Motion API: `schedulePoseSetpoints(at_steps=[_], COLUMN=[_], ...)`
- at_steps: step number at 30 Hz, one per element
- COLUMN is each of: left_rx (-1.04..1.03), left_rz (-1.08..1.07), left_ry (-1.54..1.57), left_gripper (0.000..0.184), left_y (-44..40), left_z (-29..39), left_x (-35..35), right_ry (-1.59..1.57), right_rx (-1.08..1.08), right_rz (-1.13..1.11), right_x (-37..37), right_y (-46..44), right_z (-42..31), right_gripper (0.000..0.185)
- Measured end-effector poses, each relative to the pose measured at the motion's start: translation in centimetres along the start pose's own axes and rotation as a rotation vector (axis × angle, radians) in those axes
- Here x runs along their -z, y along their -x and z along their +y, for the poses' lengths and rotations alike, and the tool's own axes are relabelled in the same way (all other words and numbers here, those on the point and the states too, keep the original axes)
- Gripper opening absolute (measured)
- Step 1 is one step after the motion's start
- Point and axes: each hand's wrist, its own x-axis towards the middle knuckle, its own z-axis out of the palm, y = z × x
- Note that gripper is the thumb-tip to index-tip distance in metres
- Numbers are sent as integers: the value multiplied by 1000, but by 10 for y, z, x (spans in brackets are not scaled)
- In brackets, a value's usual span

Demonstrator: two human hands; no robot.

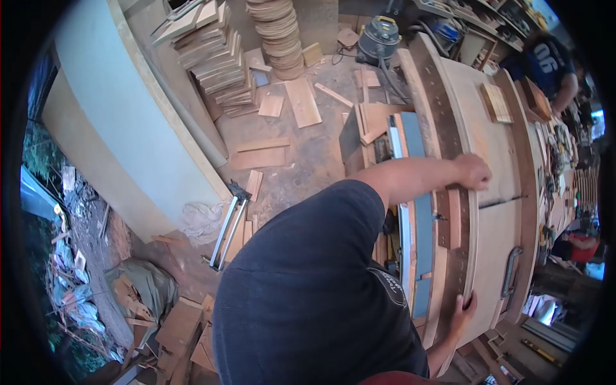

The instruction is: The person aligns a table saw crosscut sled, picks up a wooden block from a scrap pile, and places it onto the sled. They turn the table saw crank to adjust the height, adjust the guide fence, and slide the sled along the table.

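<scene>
My left hand is closed in a fist over the near edge of a large pale wooden panel; whatever it holds, if anything, is hidden. Lower down, my right hand has its fingers curled round the near edge board of that panel. Between the two hands a reddish wooden block sits against the near side. A metal handle-like piece lies on the panel, which also shows a dark slot. A small wooden board rests farther up.
Behind me are stacked boards, a pile of round wooden discs and a shop vacuum. Offcuts litter the floor near a metal clamp-like frame. A white panel leans there. Another person stands beyond the bench.
</scene>
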Motion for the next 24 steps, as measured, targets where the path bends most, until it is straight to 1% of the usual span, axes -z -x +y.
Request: schedulePoseSetpoints(at_steps=[1, 2, 3, 4, 5, 6, 7, 8, 9, 10, 11, 12, 13, 14, 15, 16, 17, 18, 20, 21, 22, 23, 24], left_rx=[-29, -95, -99, -174, -284, -221, -153, -94, 8, 136, 227, 425, 572, 774, 1140, 1195, 1242, 1270, 1474, 1481, 1529, 1569, 1564], left_rz=[-14, 44, 20, -34, -7, -34, -63, -3, -18, 90, 207, 110, -20, -242, -524, -531, -542, -516, -265, -251, -40, 176, 184], left_ry=[110, 289, 378, 328, 357, 285, 216, 239, 172, 153, 179, 127, -27, -148, -214, -184, -151, -131, 73, 83, 90, 86, 86], left_gripper=[28, 27, 28, 27, 26, 25, 24, 23, 22, 27, 27, 26, 28, 30, 28, 28, 29, 29, 33, 33, 35, 37, 37], left_y=[6, 14, 34, 62, 95, 132, 173, 219, 270, 328, 393, 459, 529, 587, 588, 639, 686, 709, 742, 757, 769, 778, 775], left_z=[0, -7, -5, -8, -16, -33, -56, -90, -108, -145, -165, -186, -215, -225, -167, -178, -193, -188, -177, -180, -188, -190, -175], left_x=[5, 1, 16, 39, 61, 77, 85, 82, 107, 99, 109, 116, 104, 101, 169, 155, 134, 126, 108, 83, 48, 31, 27], right_ry=[-19, -35, -38, -18, 52, 123, 144, 279, 412, 445, 482, 329, 174, 155, 137, 163, 136, 102, 162, 202, 234, 249, 263], right_rx=[-67, -131, -84, -56, -97, -132, -97, -119, -135, -114, -91, -111, -136, -129, -121, -84, -64, -45, -25, -20, -15, -2, 8], right_rz=[-63, -130, -153, -175, -197, -216, -242, -229, -209, -239, -274, -355, -436, -499, -560, -580, -639, -697, -729, -733, -733, -733, -733], right_x=[-4, -8, -16, -20, -24, -28, -34, -39, -41, -40, -37, -31, -33, -32, -29, -31, -25, -26, -24, -22, -19, -22, -21], right_y=[-19, -33, -48, -60, -71, -83, -93, -103, -112, -118, -122, -124, -129, -122, -118, -130, -144, -161, -168, -168, -167, -166, -164], right_z=[-31, -54, -62, -72, -87, -101, -103, -92, -84, -84, -86, -86, -94, -123, -154, -141, -103, -87, -99, -103, -105, -111, -114], right_gripper=[62, 61, 63, 63, 67, 71, 71, 74, 78, 80, 82, 77, 71, 66, 60, 60, 56, 52, 53, 54, 54, 55, 55])
